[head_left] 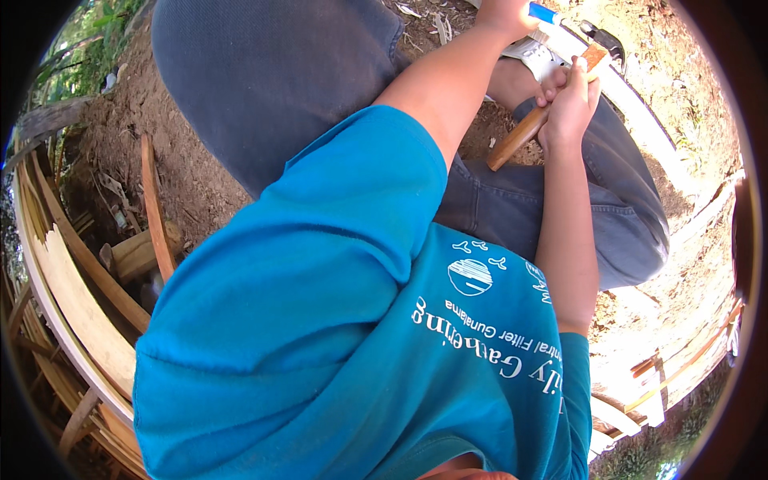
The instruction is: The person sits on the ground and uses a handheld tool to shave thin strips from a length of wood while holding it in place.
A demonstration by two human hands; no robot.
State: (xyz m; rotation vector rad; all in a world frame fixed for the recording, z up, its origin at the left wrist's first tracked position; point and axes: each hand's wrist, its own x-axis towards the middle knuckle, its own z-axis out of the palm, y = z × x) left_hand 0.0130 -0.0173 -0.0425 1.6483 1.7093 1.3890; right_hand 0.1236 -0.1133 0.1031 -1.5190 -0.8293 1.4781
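My right hand [566, 108] is closed around a brown wooden stick [516, 144], held slantwise above my bent legs. Its smooth, rounded lower end points toward my lap. The far end, past my fingers, shows a lighter, orange-brown face. Farther up, at the top edge, my left hand [510, 18] is partly cut off by the picture's rim. It is closed on a bright blue piece [545, 13] that sticks out to the right of the fist; its kind cannot be made out. My bare ankle [512, 84] is just below that hand.
Long split wooden strips [80, 312] are stacked at the left, with a narrow brown strip [152, 200] leaning by them. A dark object [606, 38] is on the ground beyond the stick. More strips [664, 384] are at the lower right. Bare soil [192, 164] surrounds my legs.
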